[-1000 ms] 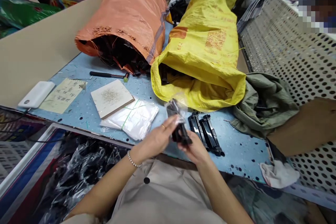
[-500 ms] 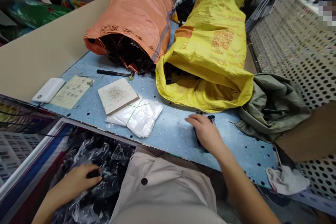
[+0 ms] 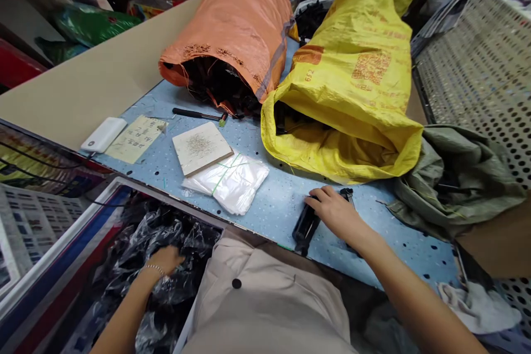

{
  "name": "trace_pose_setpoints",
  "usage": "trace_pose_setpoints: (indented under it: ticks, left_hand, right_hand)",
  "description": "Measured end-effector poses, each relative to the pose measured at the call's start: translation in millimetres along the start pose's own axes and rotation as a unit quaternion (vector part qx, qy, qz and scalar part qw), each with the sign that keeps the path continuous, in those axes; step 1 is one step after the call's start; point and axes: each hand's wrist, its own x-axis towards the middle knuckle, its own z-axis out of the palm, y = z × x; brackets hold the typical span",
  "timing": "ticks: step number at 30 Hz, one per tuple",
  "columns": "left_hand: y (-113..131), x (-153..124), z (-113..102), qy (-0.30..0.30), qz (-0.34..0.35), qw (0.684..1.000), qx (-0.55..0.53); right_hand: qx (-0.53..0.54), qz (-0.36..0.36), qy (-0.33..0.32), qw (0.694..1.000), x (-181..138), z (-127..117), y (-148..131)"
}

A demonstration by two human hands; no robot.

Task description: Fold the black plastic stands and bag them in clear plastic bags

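My right hand (image 3: 337, 214) lies on the blue table (image 3: 269, 210), its fingers curled over a long black plastic part (image 3: 305, 226) near the front edge. A second black part (image 3: 347, 194) shows just behind that hand. Down at the left, my left hand (image 3: 166, 259) reaches into a bin of black parts wrapped in clear plastic bags (image 3: 136, 265); its fingers are buried among the bags and hidden from me.
An orange sack (image 3: 236, 33) and a yellow sack (image 3: 352, 88), both open toward me, lie on the table. A stack of clear bags (image 3: 230, 180), a square tile (image 3: 202, 147), a paper note (image 3: 136, 139), a white power bank (image 3: 103, 134) and a black tool (image 3: 197, 114) lie at left. A green cloth (image 3: 456, 177) sits right.
A second ago both hands held a bagged black part over the table. My left hand then dropped into the bin and pushed deeper among the bags; my right hand took hold of a black part.
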Motion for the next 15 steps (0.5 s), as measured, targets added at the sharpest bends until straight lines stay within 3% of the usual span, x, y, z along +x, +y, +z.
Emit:
trace_pose_setpoints:
  ticks: [2,4,6,8,10,12,15]
  left_hand:
    - [33,7,-29,0.077,0.062,0.995,-0.011]
    - [78,9,-52,0.199,0.176,0.963,-0.04]
    - [123,11,-64,0.303,0.26,0.916,-0.039]
    - [156,21,-67,0.347,0.285,0.893,0.003]
    - [169,38,-68,0.334,0.281,0.899,0.012]
    - [166,56,-72,0.289,0.273,0.916,-0.06]
    - [148,75,-83,0.203,0.243,0.912,-0.26]
  right_hand:
    - [0.002,0.003,-0.016,1.0,-3,1,3]
    - [0.02,-0.001,-0.035,0.999,-6,1,5]
    - [0.051,0.008,-0.043,0.998,-9,0,6]
    - [0.099,0.033,-0.032,0.994,-15,-1,7]
    - [0.177,0.065,-0.01,0.982,-21,-1,7]
    - [0.291,0.1,0.005,0.952,-25,1,5]
    - [0.478,0.155,0.03,0.864,-23,6,-8]
